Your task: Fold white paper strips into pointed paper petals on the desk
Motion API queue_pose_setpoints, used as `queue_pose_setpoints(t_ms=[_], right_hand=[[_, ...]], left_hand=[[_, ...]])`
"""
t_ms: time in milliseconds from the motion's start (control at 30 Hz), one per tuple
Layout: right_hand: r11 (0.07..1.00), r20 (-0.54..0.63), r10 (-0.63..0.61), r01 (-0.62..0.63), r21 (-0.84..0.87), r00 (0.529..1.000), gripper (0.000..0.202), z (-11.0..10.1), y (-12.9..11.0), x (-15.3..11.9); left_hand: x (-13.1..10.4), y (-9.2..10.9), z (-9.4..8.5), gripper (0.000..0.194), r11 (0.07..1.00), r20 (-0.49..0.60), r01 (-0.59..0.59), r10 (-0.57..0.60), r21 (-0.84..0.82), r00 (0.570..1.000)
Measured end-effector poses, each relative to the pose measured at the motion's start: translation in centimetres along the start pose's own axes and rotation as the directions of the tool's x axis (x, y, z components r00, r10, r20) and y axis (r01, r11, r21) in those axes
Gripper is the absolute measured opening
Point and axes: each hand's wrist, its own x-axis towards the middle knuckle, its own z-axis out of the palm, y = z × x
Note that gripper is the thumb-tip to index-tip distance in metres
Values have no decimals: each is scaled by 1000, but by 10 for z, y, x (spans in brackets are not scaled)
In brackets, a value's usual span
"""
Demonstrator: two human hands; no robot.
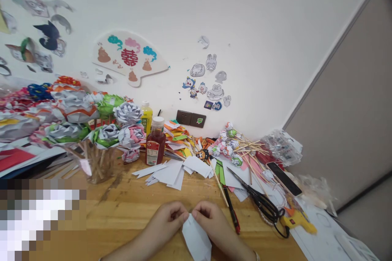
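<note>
A piece of white paper (197, 238) with a cut, pointed outline hangs between my two hands near the table's front edge. My left hand (171, 218) pinches its upper corner between thumb and fingers. On the other side of that same tip, my right hand (210, 218) is closed on the paper, thumb and index finger together. Beyond my hands lies a loose pile of cut white paper pieces (171, 173). A black-and-red pen (232, 210) rests just right of my right hand.
Black scissors (260, 200) and a yellow glue gun (298, 223) lie to the right, near a phone (284, 178). A red-filled bottle (155, 142) stands at the back. Folded paper flowers (105, 134) in a clear jar (98, 167) fill the left. Small flowers on sticks (228, 144) lie behind.
</note>
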Motion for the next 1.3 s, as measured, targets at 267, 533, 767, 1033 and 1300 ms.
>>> queue_pose_setpoints(t_ms=[267,533,767,1033,1300], right_hand=[[995,3,-31,31,-95,1000,14,1,-2,-1],[997,23,-63,64,-47,998,20,-3,1,0],[1000,-59,-10,9,-9,998,25,1,5,2],[998,-67,-43,39,-58,997,22,3,2,1],[990,-53,-64,57,-128,997,16,4,-5,-1]], left_hand=[[0,1,0,30,1000,-10,23,-23,-19,1000],[0,1,1,34,999,-45,21,-23,-39,999],[4,-6,1,34,999,40,31,-30,-15,999],[5,-4,2,36,994,-27,58,-56,98,998],[4,-2,2,31,994,-21,52,-50,93,999]])
